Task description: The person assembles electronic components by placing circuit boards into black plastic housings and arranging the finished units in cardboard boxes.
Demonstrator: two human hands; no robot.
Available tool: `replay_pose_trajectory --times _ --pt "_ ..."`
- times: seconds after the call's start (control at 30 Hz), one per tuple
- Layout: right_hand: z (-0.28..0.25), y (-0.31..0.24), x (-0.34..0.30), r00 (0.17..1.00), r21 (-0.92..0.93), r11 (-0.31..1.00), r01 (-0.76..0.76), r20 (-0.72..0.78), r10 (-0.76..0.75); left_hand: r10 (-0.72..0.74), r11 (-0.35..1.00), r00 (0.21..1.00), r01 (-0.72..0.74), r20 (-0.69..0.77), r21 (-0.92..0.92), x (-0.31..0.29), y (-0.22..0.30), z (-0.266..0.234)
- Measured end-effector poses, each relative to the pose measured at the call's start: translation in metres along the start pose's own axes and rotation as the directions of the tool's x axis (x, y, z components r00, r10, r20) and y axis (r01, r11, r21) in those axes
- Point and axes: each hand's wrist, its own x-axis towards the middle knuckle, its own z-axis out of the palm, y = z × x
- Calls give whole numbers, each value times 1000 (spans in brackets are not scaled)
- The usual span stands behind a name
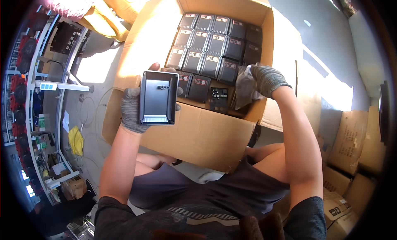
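My left hand (131,108), in a grey knit glove, grips a hollow black plastic case (159,97) from behind and at its left edge. The case's inside faces up at me, with a small dark fitting near the top and a bright ribbed strip at the bottom. My right hand (268,79), gloved the same way, has its fingers closed on a crumpled clear plastic bag (244,89) at the right side of a large cardboard box (182,132). What the bag contains cannot be made out. Rows of black cases with labels (200,39) fill much of the box.
A dark part with small components (219,96) lies at the near end of the rows. Stacked cartons (344,141) stand to the right. A metal rack (62,86) with red and black items runs along the left. Yellow cloth (76,140) lies on the floor.
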Motion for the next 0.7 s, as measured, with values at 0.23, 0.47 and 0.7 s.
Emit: replay_pose_trajectory --times 0.23,0.47,0.7 --pt "-20 -27 -13 992 -14 993 -121 25 121 231 969 969 -221 -89 111 -25 39 12" --pt "-24 -58 -5 970 52 998 38 -242 -24 212 975 966 -197 -147 106 -45 49 -7" --pt "-9 -65 13 996 229 971 68 -65 -54 176 984 974 -168 -142 68 -52 55 -6"
